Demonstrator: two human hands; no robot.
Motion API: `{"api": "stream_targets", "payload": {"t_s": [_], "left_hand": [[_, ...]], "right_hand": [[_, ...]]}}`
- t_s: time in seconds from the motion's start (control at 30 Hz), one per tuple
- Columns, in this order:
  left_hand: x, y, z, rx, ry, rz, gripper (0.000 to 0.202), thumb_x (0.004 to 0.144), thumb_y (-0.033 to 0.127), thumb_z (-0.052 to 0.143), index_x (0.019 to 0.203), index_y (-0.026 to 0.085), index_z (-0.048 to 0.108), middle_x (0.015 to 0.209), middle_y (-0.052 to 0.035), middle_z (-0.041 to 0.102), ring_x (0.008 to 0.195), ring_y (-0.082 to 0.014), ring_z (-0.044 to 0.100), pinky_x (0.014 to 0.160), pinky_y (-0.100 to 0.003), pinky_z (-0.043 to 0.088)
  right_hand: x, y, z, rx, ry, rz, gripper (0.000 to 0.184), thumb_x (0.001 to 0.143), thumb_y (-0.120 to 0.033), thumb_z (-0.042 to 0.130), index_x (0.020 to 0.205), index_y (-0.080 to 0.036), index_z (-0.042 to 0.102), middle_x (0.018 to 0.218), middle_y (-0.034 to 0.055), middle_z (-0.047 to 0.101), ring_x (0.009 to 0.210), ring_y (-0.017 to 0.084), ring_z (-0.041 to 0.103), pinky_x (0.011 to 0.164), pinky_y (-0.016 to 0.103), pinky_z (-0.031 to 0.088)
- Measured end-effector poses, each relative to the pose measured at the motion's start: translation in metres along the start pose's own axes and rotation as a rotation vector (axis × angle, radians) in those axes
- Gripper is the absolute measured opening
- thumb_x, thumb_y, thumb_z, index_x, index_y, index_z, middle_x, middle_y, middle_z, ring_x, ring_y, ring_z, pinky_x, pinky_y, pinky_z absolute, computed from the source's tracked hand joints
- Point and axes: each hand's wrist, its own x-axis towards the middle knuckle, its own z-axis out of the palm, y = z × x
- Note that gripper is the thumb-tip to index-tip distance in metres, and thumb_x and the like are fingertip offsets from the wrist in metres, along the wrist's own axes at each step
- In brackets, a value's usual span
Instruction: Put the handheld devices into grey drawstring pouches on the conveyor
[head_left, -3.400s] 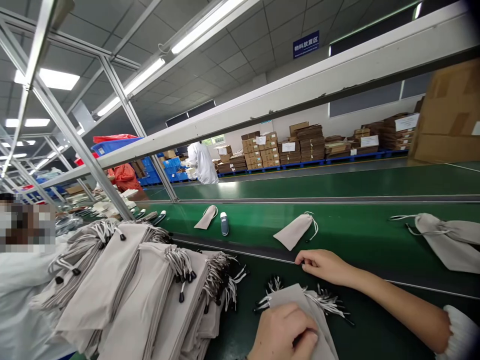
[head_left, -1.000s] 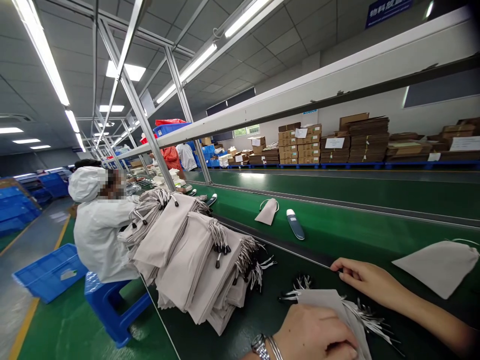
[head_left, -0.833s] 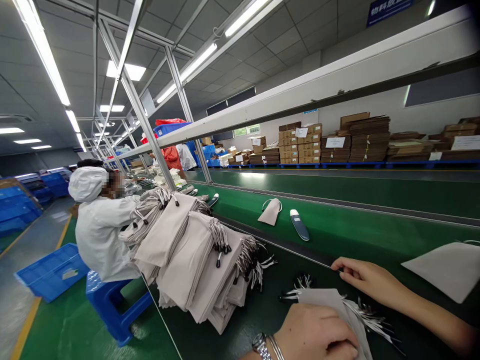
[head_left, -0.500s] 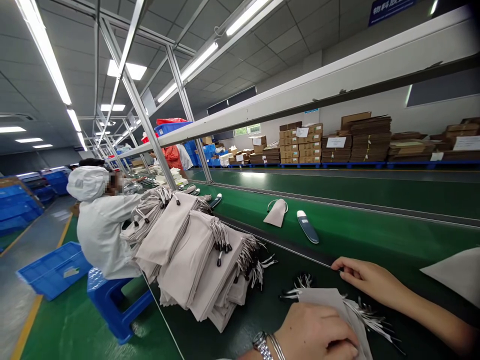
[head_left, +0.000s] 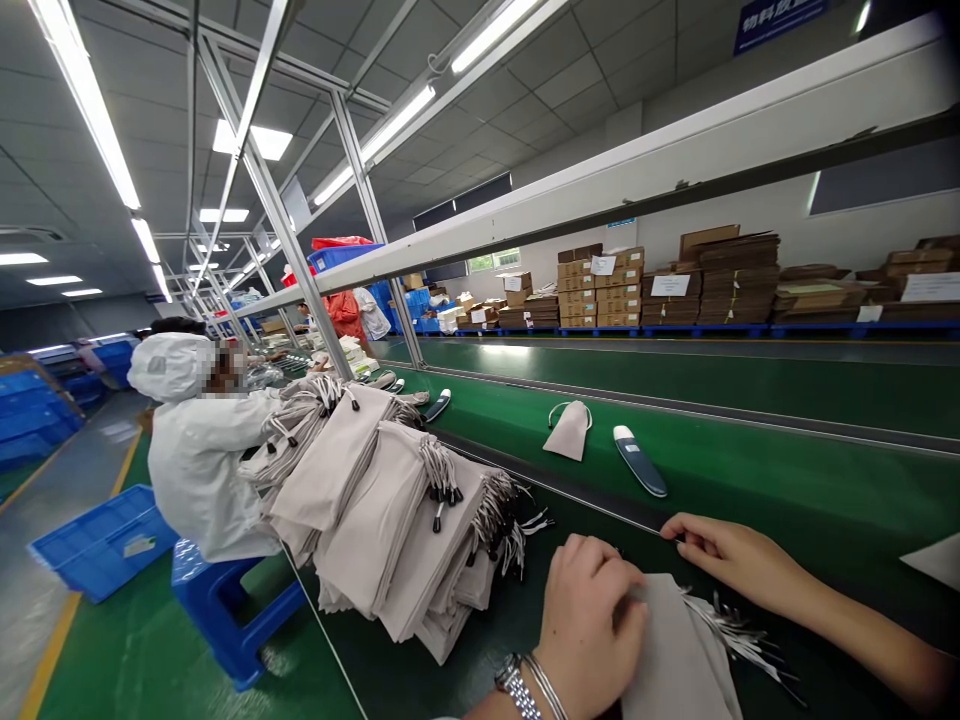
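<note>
My left hand (head_left: 589,620), with a watch on its wrist, lies on a small stack of beige drawstring pouches (head_left: 679,660) at the near edge of the table, its curled fingers pressing the top pouch. My right hand (head_left: 724,555) rests at the metal edge of the green conveyor belt (head_left: 750,470), fingers loosely curled and holding nothing that I can make out. On the belt a beige pouch (head_left: 568,432) and a dark blue oblong device (head_left: 640,462) lie side by side beyond my hands.
A big heap of beige drawstring pouches (head_left: 375,500) lies to my left. A person in white coat and cap (head_left: 195,440) sits on a blue stool (head_left: 225,610). Another pouch's corner (head_left: 934,560) shows at the right edge. Stacked cardboard boxes (head_left: 720,280) line the far wall.
The pouch and the blue device have ridden the belt to the right, and the pouch on the right has nearly left view. My left hand has slid forward over the pouch stack.
</note>
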Motion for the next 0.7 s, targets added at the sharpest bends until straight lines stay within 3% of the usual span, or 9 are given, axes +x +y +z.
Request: {"api": "stream_targets", "payload": {"t_s": [0.3, 0.43, 0.57, 0.7], "left_hand": [[0.006, -0.003, -0.007, -0.04, -0.037, -0.198, 0.024, 0.069, 0.003, 0.061, 0.085, 0.021, 0.063, 0.092, -0.0029, 0.061, 0.094, -0.0243, 0.053, 0.084, -0.041, 0.04], [0.008, -0.003, -0.007, -0.018, -0.032, -0.176, 0.023, 0.067, 0.0, 0.061, 0.078, 0.02, 0.06, 0.087, -0.0013, 0.059, 0.09, -0.0222, 0.052, 0.082, -0.038, 0.039], [0.009, -0.001, -0.008, 0.041, -0.01, -0.076, 0.027, 0.068, -0.005, 0.057, 0.077, 0.02, 0.057, 0.084, -0.0004, 0.058, 0.088, -0.0208, 0.052, 0.083, -0.038, 0.038], [0.01, 0.003, -0.013, 0.017, -0.03, 0.007, 0.025, 0.073, -0.005, 0.052, 0.076, 0.019, 0.052, 0.08, -0.0002, 0.057, 0.085, -0.0191, 0.051, 0.083, -0.036, 0.037]], "right_hand": [[0.0, -0.001, -0.001, 0.01, 0.014, -0.011, 0.03, 0.09, -0.045, 0.045, 0.105, -0.029, 0.066, 0.074, -0.0003, 0.065, 0.064, 0.019, 0.059, 0.057, 0.026, 0.034], [0.001, 0.0, -0.002, 0.026, 0.011, -0.027, 0.032, 0.092, -0.046, 0.043, 0.105, -0.029, 0.066, 0.074, -0.0001, 0.065, 0.065, 0.019, 0.06, 0.057, 0.027, 0.036], [0.01, 0.006, -0.014, 0.016, 0.193, -0.004, 0.037, 0.094, -0.048, 0.038, 0.11, -0.027, 0.064, 0.089, 0.0032, 0.069, 0.07, 0.02, 0.062, 0.058, 0.029, 0.042], [0.03, 0.023, -0.032, -0.166, 0.385, 0.225, 0.046, 0.091, -0.049, 0.039, 0.125, -0.023, 0.058, 0.127, 0.0103, 0.06, 0.086, 0.025, 0.065, 0.056, 0.032, 0.045]]}}
